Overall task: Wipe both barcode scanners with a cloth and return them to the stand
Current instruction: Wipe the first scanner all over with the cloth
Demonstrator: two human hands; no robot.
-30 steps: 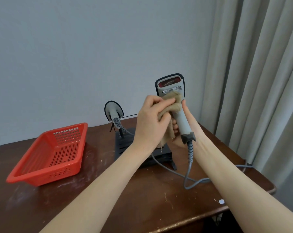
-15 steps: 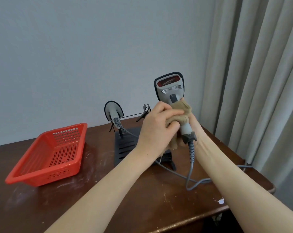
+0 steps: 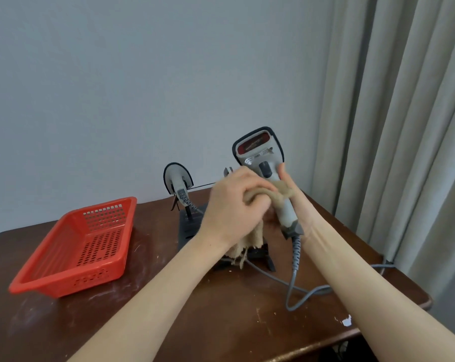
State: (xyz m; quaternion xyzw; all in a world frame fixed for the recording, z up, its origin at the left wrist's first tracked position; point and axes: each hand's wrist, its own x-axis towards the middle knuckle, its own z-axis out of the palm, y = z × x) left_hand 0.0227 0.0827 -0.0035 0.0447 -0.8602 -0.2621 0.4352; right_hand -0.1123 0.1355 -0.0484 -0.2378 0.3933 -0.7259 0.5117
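Right hand [image 3: 297, 202] holds one scanner [image 3: 263, 163] upright by the handle, window end up, thumb laid along the side beside the trigger; its fingers are hidden behind the handle. Left hand [image 3: 234, 202] grips the cloth [image 3: 281, 192], bunched round the handle just left of the right thumb, loose end hanging below the left wrist. Judgement: this scanner is mid-wipe, at the handle; whether its head is done cannot be told. Second scanner [image 3: 177, 178] sits in the stand [image 3: 188, 226], beyond the left hand and a little to its left. Nothing shows whether it has been wiped. A clip of the stand shows just above the left knuckles, seemingly vacant. The held scanner's cable [image 3: 294, 257] drops below the right wrist and loops on the tabletop [image 3: 234, 322]. Basket [image 3: 72, 283] lies well left of the left hand. Left to do, at least: finish this wipe and seat this scanner in the stand; possibly the second scanner's whole cycle.
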